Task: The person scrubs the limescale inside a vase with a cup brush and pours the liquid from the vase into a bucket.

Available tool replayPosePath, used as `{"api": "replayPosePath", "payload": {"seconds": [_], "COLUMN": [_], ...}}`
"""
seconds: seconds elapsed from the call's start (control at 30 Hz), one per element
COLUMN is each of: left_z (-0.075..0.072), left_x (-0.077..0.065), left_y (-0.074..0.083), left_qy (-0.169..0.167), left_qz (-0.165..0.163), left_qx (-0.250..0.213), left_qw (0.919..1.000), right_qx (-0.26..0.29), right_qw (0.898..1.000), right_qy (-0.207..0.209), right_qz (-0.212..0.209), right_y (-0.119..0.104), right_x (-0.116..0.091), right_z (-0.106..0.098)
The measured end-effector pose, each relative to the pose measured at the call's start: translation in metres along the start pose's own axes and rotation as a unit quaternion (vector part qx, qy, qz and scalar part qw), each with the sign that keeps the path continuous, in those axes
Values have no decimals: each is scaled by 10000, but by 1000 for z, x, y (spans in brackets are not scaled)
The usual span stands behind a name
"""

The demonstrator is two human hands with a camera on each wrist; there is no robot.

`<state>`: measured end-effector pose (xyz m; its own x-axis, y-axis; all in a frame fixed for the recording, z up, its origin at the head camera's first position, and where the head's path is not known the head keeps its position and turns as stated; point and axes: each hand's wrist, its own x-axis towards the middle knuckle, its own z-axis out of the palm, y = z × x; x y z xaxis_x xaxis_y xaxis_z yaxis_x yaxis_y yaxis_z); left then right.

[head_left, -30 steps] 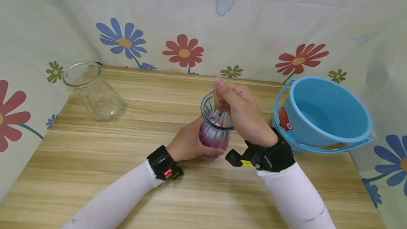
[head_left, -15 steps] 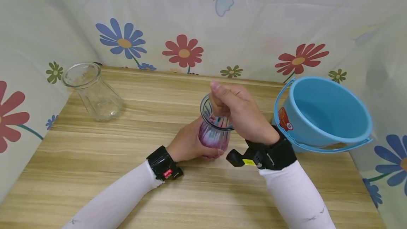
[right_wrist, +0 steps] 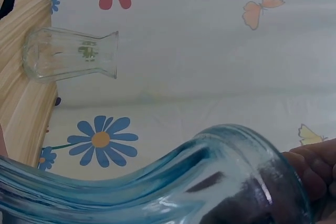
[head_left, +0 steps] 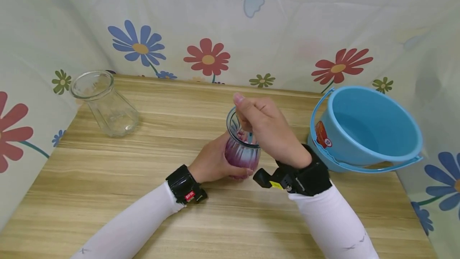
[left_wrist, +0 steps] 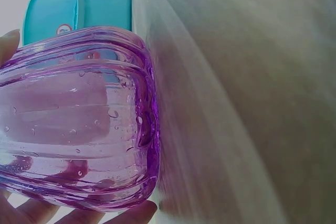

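Observation:
A ribbed glass vase [head_left: 241, 157], purple below and bluish at the rim, stands near the table's middle. My left hand [head_left: 212, 161] grips its lower body, thumb in front. In the left wrist view, water drops dot the purple glass [left_wrist: 79, 145], and a pale, straight-edged block [left_wrist: 58, 108] shows through it. My right hand [head_left: 267, 127] is curled over the mouth, its fingers holding a thin blue stem [head_left: 250, 137] that runs down inside. The right wrist view has the vase's blue neck [right_wrist: 152, 190] up close, with fingers [right_wrist: 310, 174] at the rim. I cannot tell the tool's kind.
A clear glass vase [head_left: 113, 111] stands at the table's back left. On the right is a blue bucket [head_left: 363, 159] with its handle lowered. A flower-printed curtain [head_left: 172, 7] lines the back and sides of the wooden table [head_left: 143, 163].
My right hand has shifted down and slightly left over the vase mouth, with the blue stem moving inside. The left hand and the vase have stayed put.

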<state>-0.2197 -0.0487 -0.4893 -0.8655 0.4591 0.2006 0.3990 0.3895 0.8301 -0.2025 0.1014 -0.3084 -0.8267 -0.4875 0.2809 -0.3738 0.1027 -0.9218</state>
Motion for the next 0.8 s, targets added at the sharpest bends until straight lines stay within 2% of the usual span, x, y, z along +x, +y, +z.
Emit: {"api": "replayPosePath", "payload": {"seconds": [0.23,0.37,0.8], "left_z": [0,-1,-2], "left_x": [-1,-1,-1], "left_y": [1,2,5], "left_qy": [-60,-113,-119], "left_qz": [-59,-118,-120], "left_qx": [9,-58,-166], "left_qw": [10000,9998,9997], "right_qx": [-170,-36,933], "right_qw": [9988,9981,9927], "right_qy": [292,369,-42], "right_qz": [-341,-483,-763], "right_y": [3,4,7], "right_x": [1,0,0], "right_z": [1,0,-3]}}
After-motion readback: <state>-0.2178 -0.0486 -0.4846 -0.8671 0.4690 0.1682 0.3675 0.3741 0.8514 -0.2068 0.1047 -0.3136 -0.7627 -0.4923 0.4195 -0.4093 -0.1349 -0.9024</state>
